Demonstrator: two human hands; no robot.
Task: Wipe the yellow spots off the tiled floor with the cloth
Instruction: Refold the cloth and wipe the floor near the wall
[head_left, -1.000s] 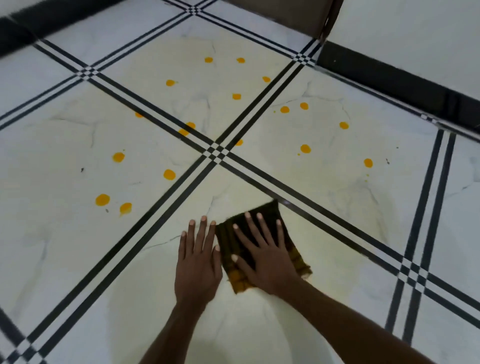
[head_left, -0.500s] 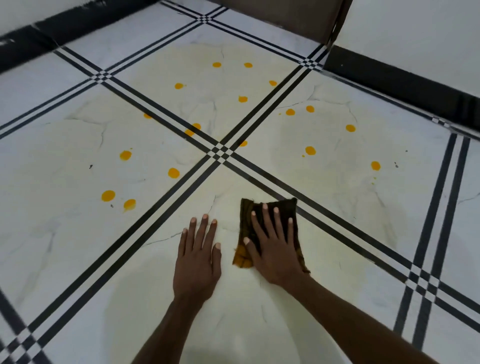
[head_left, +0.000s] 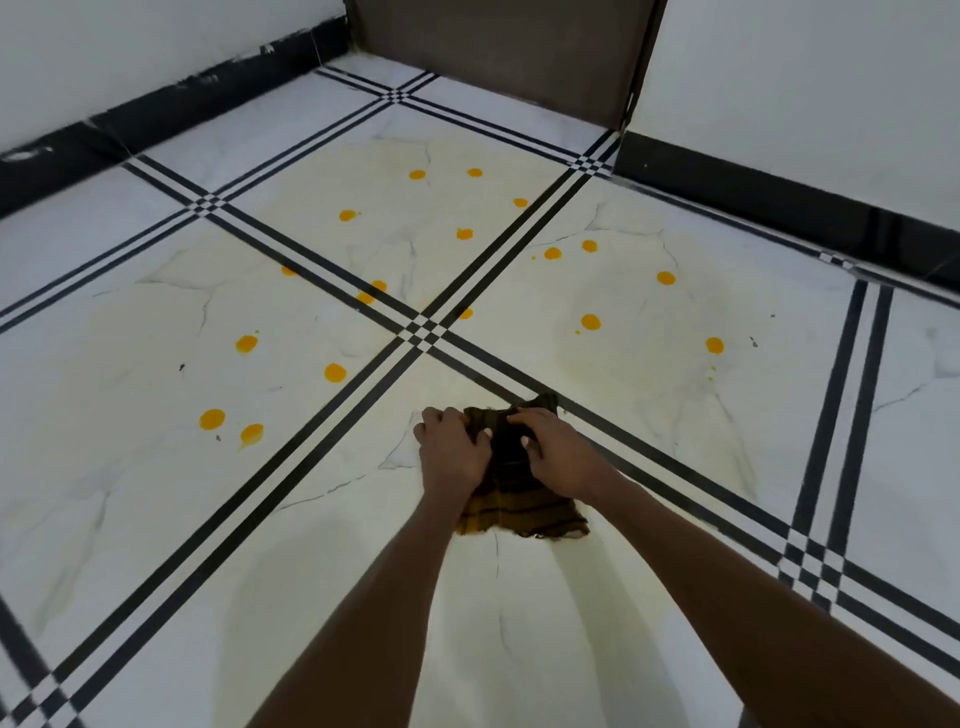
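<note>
Now gripping the cloth (head_left: 511, 483) at lower centre of the frame, left hand (head_left: 451, 451) and right hand (head_left: 556, 453) both with fingers curled into its bunched upper part. Yellow spots (head_left: 212, 419) scattered over the floor (head_left: 156, 519) above, well apart from cloth.

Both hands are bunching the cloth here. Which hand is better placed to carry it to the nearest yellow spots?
Probably the left hand. It grips the cloth at its left edge, and the closest spots lie up-left across the black tile lines. The right hand would have to cross over it.
</note>
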